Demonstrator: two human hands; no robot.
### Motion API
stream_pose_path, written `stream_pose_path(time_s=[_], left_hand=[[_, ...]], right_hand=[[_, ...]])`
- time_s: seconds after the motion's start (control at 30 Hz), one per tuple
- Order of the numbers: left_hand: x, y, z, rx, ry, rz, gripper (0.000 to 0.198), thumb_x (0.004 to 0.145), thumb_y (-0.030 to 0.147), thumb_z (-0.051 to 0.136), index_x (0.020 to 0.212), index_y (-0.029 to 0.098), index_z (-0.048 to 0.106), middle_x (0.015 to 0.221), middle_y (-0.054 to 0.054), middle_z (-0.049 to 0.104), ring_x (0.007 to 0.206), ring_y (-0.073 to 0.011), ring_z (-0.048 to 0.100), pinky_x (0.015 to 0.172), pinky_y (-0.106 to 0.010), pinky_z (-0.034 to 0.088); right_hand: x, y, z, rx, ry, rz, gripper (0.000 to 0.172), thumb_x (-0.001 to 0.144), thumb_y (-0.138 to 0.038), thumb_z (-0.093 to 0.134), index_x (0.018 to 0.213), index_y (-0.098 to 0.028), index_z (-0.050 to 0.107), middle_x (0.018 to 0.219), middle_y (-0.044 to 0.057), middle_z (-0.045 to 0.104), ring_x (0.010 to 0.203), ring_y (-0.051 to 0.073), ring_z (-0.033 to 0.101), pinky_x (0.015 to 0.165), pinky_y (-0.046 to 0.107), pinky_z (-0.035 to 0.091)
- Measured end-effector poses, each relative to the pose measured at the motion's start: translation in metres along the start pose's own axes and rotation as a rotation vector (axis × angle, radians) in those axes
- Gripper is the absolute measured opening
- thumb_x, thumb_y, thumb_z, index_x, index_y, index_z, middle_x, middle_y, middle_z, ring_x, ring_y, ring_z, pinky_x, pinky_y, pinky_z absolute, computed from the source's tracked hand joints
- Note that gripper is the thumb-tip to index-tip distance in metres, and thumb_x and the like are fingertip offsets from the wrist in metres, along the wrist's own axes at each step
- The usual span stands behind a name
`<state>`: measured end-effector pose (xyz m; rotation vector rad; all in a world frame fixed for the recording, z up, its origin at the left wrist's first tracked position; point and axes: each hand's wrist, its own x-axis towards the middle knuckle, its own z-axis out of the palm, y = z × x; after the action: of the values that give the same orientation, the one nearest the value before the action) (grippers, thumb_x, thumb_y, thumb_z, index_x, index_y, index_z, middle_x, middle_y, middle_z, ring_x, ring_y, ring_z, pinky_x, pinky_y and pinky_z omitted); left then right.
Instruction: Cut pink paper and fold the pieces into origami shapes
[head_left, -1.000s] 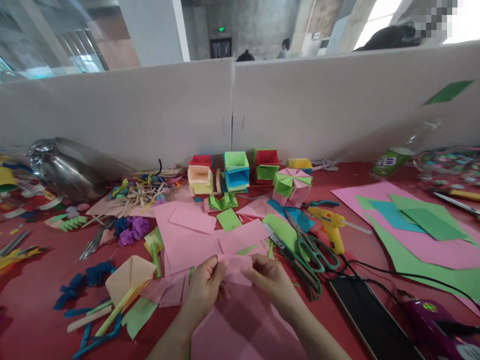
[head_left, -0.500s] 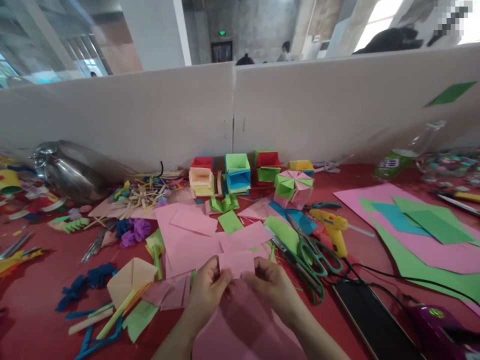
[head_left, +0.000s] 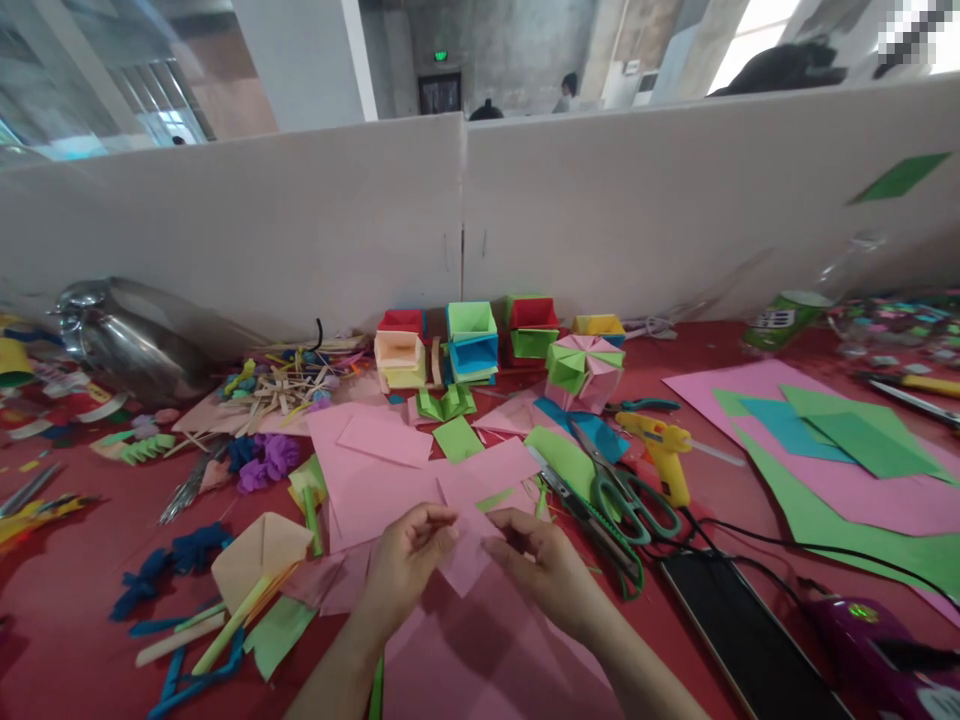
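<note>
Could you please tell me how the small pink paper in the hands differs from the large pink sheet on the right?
The small pink paper is far smaller than the large pink sheet. The small paper is pinched between the left hand and right hand above the table; the large sheet lies flat on it. Green and teal sheets cover part of the large sheet, none the small paper. Both are pink paper.

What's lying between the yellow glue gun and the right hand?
In the head view, green-handled scissors lie between the glue gun and the right hand, which pinches the pink paper.
</note>
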<state>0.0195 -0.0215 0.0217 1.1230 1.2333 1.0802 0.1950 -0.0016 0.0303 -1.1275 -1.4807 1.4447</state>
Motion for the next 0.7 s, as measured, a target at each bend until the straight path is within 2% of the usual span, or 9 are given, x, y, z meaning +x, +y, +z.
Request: stream_pose_path(time_s=[0.1,0.17,0.33,0.4,0.47,0.53,0.6,0.7], left_hand=[[0.000,-0.004,0.002,0.021,-0.006,-0.006,0.027,0.076,0.040,0.062,0.066,0.015,0.056,0.053,0.005,0.049,0.050,-0.0092,0.047,0.048,-0.018,0.034],[0.000,-0.006,0.005,0.025,0.018,0.002,0.028,0.079,0.041,0.057,0.067,0.016,0.054,0.052,0.006,0.047,0.047,-0.0085,0.044,0.046,-0.017,0.032],[-0.003,-0.003,0.011,0.061,0.045,0.041,0.031,0.082,0.046,0.050,0.093,0.018,0.054,0.072,-0.001,0.063,0.062,-0.0146,0.057,0.061,-0.023,0.043],[-0.006,-0.002,0.013,0.087,0.051,0.067,0.035,0.080,0.046,0.052,0.101,0.018,0.053,0.088,-0.006,0.065,0.077,-0.0186,0.060,0.072,-0.027,0.044],[-0.010,-0.001,0.014,0.181,0.058,0.077,0.048,0.072,0.044,0.062,0.111,0.019,0.049,0.108,-0.010,0.062,0.098,-0.0244,0.057,0.084,-0.032,0.041],[-0.012,-0.002,0.016,0.307,0.074,0.048,0.065,0.064,0.040,0.071,0.119,0.020,0.045,0.120,-0.011,0.057,0.110,-0.0290,0.051,0.090,-0.037,0.038],[-0.013,-0.003,0.017,0.334,0.074,0.024,0.064,0.064,0.036,0.071,0.120,0.021,0.043,0.121,-0.011,0.056,0.111,-0.0288,0.051,0.091,-0.037,0.038],[-0.012,-0.004,0.020,0.179,0.036,0.049,0.051,0.071,0.033,0.066,0.115,0.021,0.044,0.117,-0.009,0.058,0.106,-0.0240,0.055,0.088,-0.034,0.042]], right_hand=[[-0.001,0.002,0.002,0.010,0.029,0.001,0.028,0.072,-0.032,0.066,0.095,-0.016,0.064,0.069,-0.001,0.054,0.064,0.013,0.047,0.060,0.025,0.036],[-0.001,0.002,0.004,0.046,0.051,0.012,0.033,0.072,-0.034,0.066,0.100,-0.016,0.060,0.069,-0.002,0.052,0.063,0.012,0.047,0.059,0.025,0.037],[0.001,0.000,0.007,0.152,0.054,0.052,0.030,0.070,-0.040,0.067,0.085,-0.015,0.058,0.061,-0.004,0.051,0.054,0.010,0.048,0.053,0.023,0.038],[0.001,-0.002,0.007,0.183,0.062,0.063,0.029,0.069,-0.040,0.068,0.080,-0.015,0.058,0.059,-0.004,0.051,0.052,0.009,0.048,0.052,0.023,0.038],[0.001,-0.003,0.007,0.209,0.071,0.070,0.029,0.068,-0.041,0.069,0.077,-0.015,0.058,0.058,-0.004,0.052,0.051,0.009,0.048,0.051,0.022,0.038],[0.000,-0.004,0.007,0.232,0.075,0.076,0.029,0.066,-0.041,0.070,0.076,-0.016,0.059,0.059,-0.004,0.054,0.052,0.009,0.049,0.052,0.023,0.039],[-0.001,-0.005,0.007,0.251,0.066,0.085,0.031,0.065,-0.040,0.072,0.079,-0.016,0.060,0.062,-0.003,0.056,0.056,0.010,0.052,0.055,0.023,0.041],[-0.001,-0.005,0.008,0.266,0.042,0.099,0.031,0.063,-0.039,0.073,0.080,-0.016,0.061,0.067,-0.002,0.059,0.059,0.011,0.054,0.058,0.024,0.043]])
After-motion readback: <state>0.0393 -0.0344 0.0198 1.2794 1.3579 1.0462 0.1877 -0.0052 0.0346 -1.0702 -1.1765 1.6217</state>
